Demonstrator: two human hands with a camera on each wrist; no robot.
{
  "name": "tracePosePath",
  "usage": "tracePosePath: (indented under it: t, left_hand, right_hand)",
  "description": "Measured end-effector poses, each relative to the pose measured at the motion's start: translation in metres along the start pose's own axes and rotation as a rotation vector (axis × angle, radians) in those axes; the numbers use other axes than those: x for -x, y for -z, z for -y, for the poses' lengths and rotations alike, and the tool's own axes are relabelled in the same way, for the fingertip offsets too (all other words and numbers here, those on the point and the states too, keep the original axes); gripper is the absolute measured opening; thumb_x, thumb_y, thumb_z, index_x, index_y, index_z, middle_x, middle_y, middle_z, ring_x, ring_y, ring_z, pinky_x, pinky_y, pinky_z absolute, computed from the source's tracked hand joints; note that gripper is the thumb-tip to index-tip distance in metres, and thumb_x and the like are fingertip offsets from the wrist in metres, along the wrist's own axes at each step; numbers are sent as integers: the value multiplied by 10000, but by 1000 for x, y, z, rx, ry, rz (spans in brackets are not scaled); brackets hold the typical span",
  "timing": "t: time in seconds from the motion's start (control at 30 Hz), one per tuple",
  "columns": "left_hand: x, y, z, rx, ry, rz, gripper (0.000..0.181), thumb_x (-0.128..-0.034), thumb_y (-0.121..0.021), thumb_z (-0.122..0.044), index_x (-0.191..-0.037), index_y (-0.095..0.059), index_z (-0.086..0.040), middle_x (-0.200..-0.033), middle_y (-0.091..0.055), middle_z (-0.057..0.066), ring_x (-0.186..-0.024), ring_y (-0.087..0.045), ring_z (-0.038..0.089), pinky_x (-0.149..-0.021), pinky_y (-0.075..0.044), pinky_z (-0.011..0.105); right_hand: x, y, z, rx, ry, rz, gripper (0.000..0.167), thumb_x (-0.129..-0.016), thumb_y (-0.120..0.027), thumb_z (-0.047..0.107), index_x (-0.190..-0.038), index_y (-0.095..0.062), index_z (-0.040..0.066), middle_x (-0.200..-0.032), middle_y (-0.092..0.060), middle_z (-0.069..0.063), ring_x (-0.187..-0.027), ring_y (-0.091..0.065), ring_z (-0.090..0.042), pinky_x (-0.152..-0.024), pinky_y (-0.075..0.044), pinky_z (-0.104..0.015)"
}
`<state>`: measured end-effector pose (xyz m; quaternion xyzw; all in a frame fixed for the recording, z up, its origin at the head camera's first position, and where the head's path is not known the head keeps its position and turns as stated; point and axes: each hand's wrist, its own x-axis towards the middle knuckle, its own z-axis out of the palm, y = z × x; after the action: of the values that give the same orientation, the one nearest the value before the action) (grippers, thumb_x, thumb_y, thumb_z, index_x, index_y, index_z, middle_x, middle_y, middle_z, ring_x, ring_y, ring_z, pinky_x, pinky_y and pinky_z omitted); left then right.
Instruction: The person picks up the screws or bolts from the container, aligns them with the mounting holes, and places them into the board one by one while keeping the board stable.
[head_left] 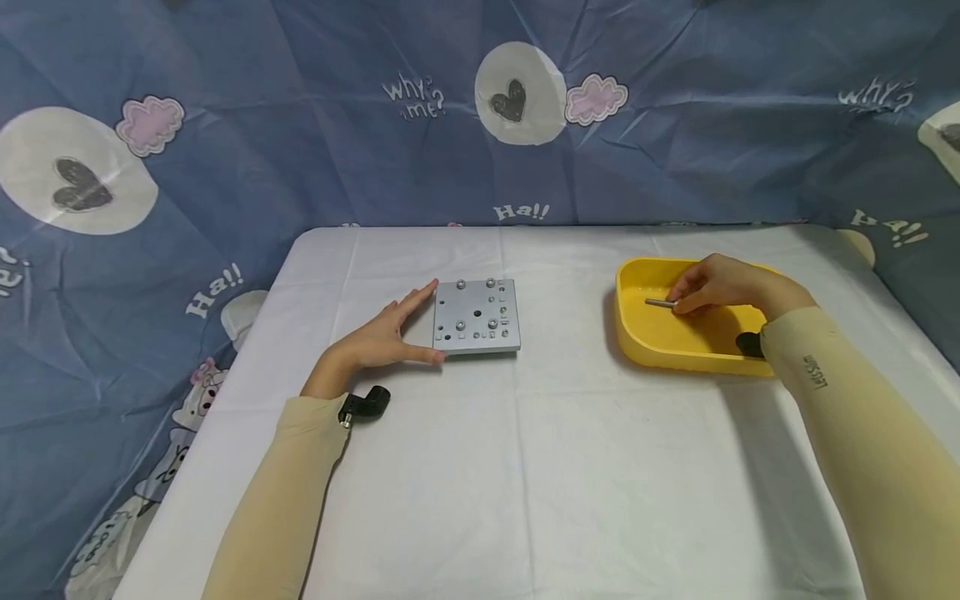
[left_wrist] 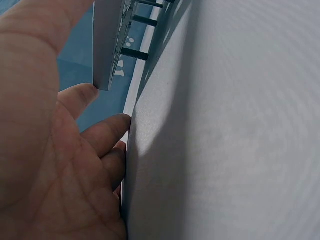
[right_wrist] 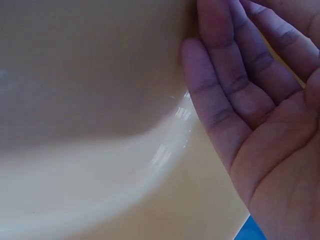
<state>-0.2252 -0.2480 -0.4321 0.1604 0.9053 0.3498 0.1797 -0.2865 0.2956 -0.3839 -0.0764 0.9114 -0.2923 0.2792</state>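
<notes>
A square silver metal plate with holes and several socket-head screws lies on the table. In the left wrist view, dark threaded screw ends stick out of its underside. My left hand is at the plate's left side, fingers spread and fairly straight. Its index fingertip touches the far left corner, its thumb the near left corner. My right hand is inside a yellow tray, pinching a thin grey metal rod between thumb and index finger. The rod's other end is hidden by the fingers.
A white cloth covers the table. Behind and to the left hangs a blue printed fabric. A black wrist camera is strapped at my left sleeve, and another at my right sleeve, over the tray.
</notes>
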Motion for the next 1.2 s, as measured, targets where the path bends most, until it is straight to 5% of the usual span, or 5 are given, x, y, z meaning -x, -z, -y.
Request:
tracePosePath:
  t: [0.83, 1.2]
  left_hand:
    - [0, 1, -1, 9, 4, 1, 1273, -782, -957, -484, -1723, -100, -459, -1836, -43, 51, -1687, 40, 430, -1324, -31, 720]
    - [0, 4, -1, -15, 11, 4, 1267, -792, -946, -503, -1726, -92, -448, -1834, -36, 77, -1684, 40, 443, -1329, -21, 710]
  right_hand:
    - [4, 4, 2, 131, 28, -17, 224, -939, -840, 155, -1039, -750, -24, -896, -746, -8, -829, -622, -137, -746, -528, -192]
    - [10, 9, 8, 66, 8, 24, 227, -976, -798, 151, -1079, -745, -44, -926, -783, -22, -858, -683, -125, -779, -617, -227]
